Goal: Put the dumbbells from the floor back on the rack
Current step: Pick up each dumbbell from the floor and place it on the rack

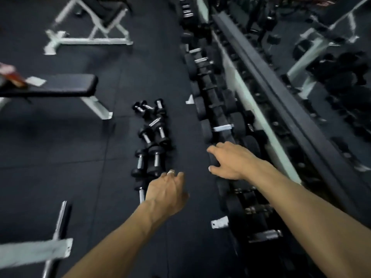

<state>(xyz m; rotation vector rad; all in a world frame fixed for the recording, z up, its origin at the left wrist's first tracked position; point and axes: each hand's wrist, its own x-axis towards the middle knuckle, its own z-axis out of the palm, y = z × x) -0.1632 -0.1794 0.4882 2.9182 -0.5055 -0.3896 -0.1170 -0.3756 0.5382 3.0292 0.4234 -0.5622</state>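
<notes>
Neither grip held anything: left hand (167,192) hung loose above the floor dumbbells (150,141) (handles running away from it, nearest one directly beneath), right hand (230,161) spread on the rack (251,125).

The black rubber floor (60,149) before me carries a loose row of small dumbbells (150,141); the rack (251,121) holds larger dumbbells.

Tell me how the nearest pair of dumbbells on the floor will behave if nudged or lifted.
The dumbbell pair likely rolls sideways when nudged, since the heads look round. Probably heavy for its size: solid dark heads on a steel handle. The left hand, open above the floor, should find the bare metal handle somewhat slick.
</notes>
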